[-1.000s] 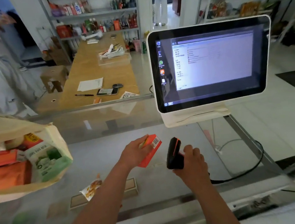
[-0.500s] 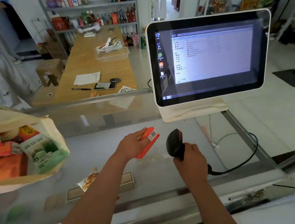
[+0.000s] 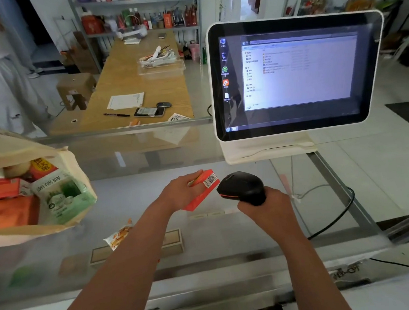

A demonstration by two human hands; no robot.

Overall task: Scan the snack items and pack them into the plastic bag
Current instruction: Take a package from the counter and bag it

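Bag (image 3: 75,216) left on counter (image 3: 132,193), monitor (image 3: 298,75) right, snack packet (image 3: 118,237) between.

Your arms reach forward, hands near.
Your left hand (image 3: 177,194) grips a box (image 3: 200,197); your right hand (image 3: 267,207), just beside, grips a scanner (image 3: 243,184).

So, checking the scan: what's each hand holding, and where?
Left hand holds the orange box by one end; right hand grips the scanner by its handle.

One wide head view, facing forward and down; close above left hand (image 3: 180,194) and right hand (image 3: 265,207); screen (image 3: 297,72) beyond the grip.
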